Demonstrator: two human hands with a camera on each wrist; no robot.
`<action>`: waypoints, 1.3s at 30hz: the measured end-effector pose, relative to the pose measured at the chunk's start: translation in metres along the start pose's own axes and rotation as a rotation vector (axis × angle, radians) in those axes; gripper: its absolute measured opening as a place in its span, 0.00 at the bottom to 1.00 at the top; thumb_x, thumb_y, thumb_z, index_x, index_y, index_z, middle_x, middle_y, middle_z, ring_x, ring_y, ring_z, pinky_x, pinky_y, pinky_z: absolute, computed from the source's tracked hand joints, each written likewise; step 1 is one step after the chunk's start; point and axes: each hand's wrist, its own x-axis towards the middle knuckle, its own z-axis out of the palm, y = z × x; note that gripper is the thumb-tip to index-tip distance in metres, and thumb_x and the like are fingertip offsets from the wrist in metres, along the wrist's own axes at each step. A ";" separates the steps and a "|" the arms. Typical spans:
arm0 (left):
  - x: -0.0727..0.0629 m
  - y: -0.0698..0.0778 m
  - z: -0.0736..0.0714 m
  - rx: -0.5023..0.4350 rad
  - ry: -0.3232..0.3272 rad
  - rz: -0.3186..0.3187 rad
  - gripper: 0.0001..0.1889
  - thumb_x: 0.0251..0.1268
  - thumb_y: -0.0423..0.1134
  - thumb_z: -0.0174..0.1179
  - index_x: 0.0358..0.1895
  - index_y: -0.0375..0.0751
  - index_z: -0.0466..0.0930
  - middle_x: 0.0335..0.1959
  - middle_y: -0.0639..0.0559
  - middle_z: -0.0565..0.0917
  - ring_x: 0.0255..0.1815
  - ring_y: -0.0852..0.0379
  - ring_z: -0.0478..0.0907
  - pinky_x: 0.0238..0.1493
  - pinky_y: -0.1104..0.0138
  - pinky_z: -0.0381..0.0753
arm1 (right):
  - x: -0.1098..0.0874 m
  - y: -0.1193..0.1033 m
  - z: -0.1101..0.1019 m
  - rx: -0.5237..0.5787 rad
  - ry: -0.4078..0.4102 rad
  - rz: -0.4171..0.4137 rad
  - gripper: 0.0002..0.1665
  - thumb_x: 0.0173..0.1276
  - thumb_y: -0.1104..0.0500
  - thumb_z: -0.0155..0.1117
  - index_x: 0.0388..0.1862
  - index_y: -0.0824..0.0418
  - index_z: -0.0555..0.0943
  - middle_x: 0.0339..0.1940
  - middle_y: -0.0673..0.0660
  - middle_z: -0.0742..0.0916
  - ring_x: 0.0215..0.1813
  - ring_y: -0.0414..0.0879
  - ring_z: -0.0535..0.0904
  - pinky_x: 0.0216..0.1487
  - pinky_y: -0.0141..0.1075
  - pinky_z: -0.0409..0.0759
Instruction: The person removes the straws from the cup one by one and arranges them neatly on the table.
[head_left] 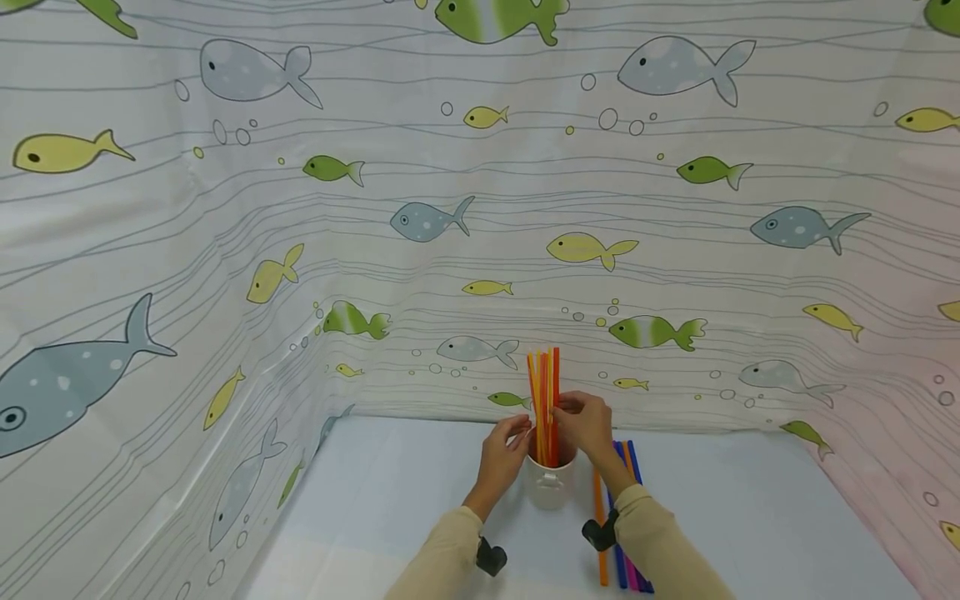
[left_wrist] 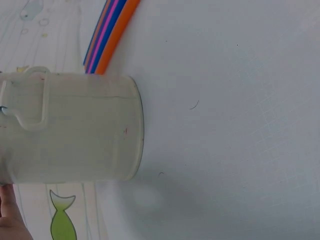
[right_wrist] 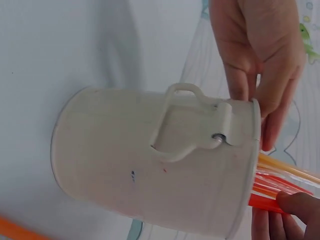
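A white metal bucket (head_left: 549, 492) with a small side handle (right_wrist: 165, 125) stands upright on the table. Several long straws (head_left: 542, 392) in red, orange and yellow rise out of it. My left hand (head_left: 501, 460) holds the bucket's rim on the left side, its thumb over the edge in the right wrist view. On the other side, my right hand (head_left: 588, 425) pinches a red straw (right_wrist: 265, 202) just above the rim, among the others. The lower ends of these straws are hidden inside the bucket.
Blue, orange and magenta straws (head_left: 621, 550) lie on the white table (head_left: 360, 517) to the right, partly under my right forearm. A fish-patterned sheet (head_left: 525, 183) hangs behind the table and along both sides.
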 end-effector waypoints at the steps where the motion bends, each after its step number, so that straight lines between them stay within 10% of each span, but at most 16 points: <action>1: 0.000 0.002 -0.001 0.001 -0.003 -0.001 0.16 0.63 0.20 0.57 0.55 0.24 0.75 0.50 0.28 0.77 0.54 0.33 0.77 0.57 0.52 0.77 | 0.001 -0.001 -0.002 -0.002 0.009 -0.016 0.14 0.57 0.62 0.75 0.42 0.66 0.86 0.35 0.59 0.89 0.38 0.53 0.86 0.41 0.42 0.87; 21: -0.003 0.007 -0.001 0.016 0.006 -0.007 0.17 0.63 0.20 0.57 0.55 0.21 0.74 0.51 0.28 0.77 0.55 0.33 0.77 0.57 0.52 0.77 | 0.024 -0.033 -0.067 0.007 0.109 -0.103 0.18 0.60 0.56 0.74 0.46 0.65 0.86 0.38 0.60 0.89 0.41 0.52 0.86 0.40 0.38 0.86; 28: 0.005 -0.040 0.004 0.069 0.006 0.020 0.17 0.65 0.26 0.61 0.57 0.26 0.75 0.50 0.39 0.80 0.53 0.45 0.80 0.55 0.65 0.79 | 0.028 -0.037 -0.089 0.020 0.139 -0.101 0.20 0.61 0.54 0.73 0.47 0.65 0.85 0.38 0.60 0.89 0.40 0.51 0.86 0.34 0.22 0.81; 39: 0.005 -0.036 0.004 0.070 0.008 -0.025 0.17 0.64 0.27 0.62 0.56 0.32 0.77 0.51 0.42 0.80 0.54 0.48 0.80 0.55 0.67 0.79 | 0.027 -0.022 -0.110 -0.028 0.156 -0.015 0.20 0.64 0.53 0.70 0.51 0.64 0.83 0.41 0.60 0.88 0.41 0.50 0.86 0.36 0.24 0.82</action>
